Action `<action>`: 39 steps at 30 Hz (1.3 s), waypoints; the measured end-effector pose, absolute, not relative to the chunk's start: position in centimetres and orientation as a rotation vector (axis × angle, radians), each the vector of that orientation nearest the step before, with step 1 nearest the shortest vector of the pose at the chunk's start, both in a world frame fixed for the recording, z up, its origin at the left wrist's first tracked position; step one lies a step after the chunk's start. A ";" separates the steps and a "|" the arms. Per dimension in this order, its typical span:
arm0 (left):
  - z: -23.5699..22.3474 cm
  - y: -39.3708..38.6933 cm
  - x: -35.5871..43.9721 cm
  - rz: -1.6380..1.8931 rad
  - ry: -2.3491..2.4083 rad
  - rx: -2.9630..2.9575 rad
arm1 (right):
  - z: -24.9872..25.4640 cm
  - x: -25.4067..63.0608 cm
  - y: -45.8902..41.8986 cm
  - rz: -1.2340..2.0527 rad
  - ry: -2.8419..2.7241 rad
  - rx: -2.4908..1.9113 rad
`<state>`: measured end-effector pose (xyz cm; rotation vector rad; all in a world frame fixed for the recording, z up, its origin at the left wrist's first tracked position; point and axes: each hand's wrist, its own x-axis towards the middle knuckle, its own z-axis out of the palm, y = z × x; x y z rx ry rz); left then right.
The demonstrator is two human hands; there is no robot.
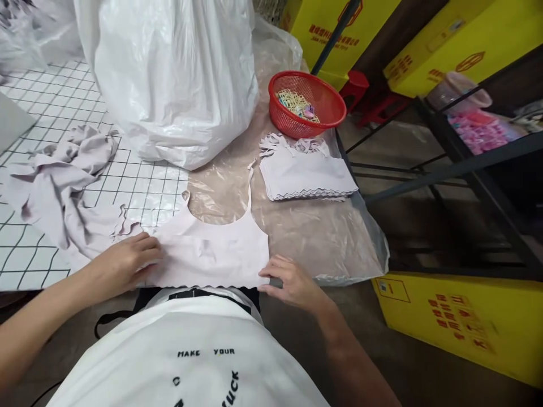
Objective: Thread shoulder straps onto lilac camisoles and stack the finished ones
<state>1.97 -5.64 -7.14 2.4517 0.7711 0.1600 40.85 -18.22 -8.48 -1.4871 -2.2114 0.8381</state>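
Note:
A pale lilac camisole top lies flat at the table's front edge, its neckline and thin straps pointing away from me and its scalloped hem towards me. My left hand has its fingers curled closed on the left side of the camisole. At the opposite side, the thumb and fingers of my right hand grip the right edge close to the hem. Left of the camisole is a loose heap of the same lilac fabric. A neat stack of similar camisoles sits beyond my right hand.
A big white plastic bag stands at the back of the grid-patterned table. Behind the stack is a red basket holding small pale pieces. Clear plastic sheeting covers the right side. A dark metal rack and yellow boxes stand rightward.

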 end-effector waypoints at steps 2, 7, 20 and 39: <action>-7.1 -5.8 5.6 0.326 0.716 2.497 | -7.8 41.3 -16.4 0.877 -2.069 -1.554; -10.1 -6.3 16.5 0.482 0.406 2.566 | -7.8 40.2 -8.0 0.687 -1.717 -2.003; -16.2 -3.5 22.7 0.383 0.572 2.792 | -9.1 39.1 -0.3 1.074 -1.383 -1.979; -15.3 -2.9 21.9 0.338 0.536 2.722 | -5.8 43.9 -14.0 1.305 -1.401 -1.656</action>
